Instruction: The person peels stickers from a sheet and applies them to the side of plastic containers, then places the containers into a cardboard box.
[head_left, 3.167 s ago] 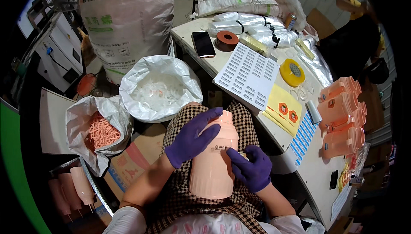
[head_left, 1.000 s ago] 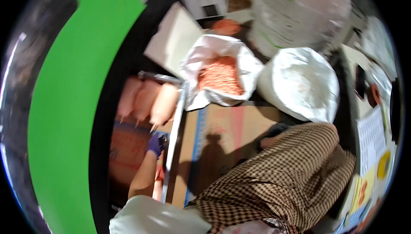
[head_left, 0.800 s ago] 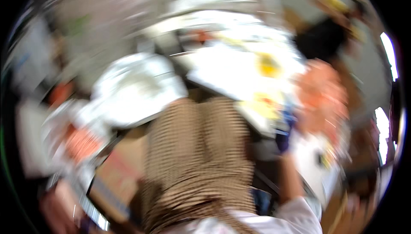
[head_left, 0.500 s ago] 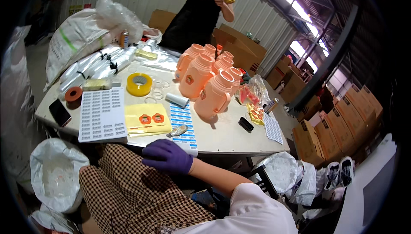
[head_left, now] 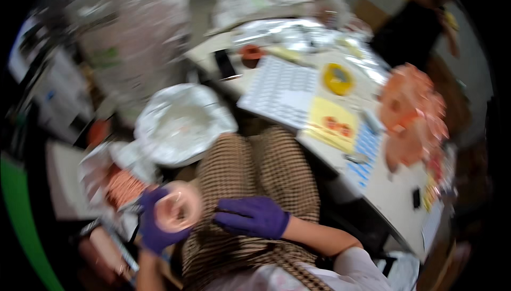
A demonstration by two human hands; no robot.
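Observation:
My left hand (head_left: 150,230), in a purple glove, is wrapped round a peach plastic jug (head_left: 179,207) beside my left thigh. The jug shows end-on as a round rim, and motion smears its detail. Over my lap lies my right hand (head_left: 254,217), also gloved in purple, its fingers stretched toward the jug but apart from it; I see nothing in them. Several peach jugs (head_left: 407,115) stand grouped on the table (head_left: 394,208) to the right, blurred together.
A white-lined bin (head_left: 159,139) stands left of my knees, with a bag of peach parts (head_left: 125,187) nearer me. On the table are a label sheet (head_left: 279,89), yellow tape (head_left: 337,79), yellow sticker sheets (head_left: 330,126) and a phone (head_left: 224,64). Another person (head_left: 410,35) stands beyond.
My view has swung left and down. My left hand has come into view holding a peach jug. My right hand remains over my lap, fingers now stretched toward the jug.

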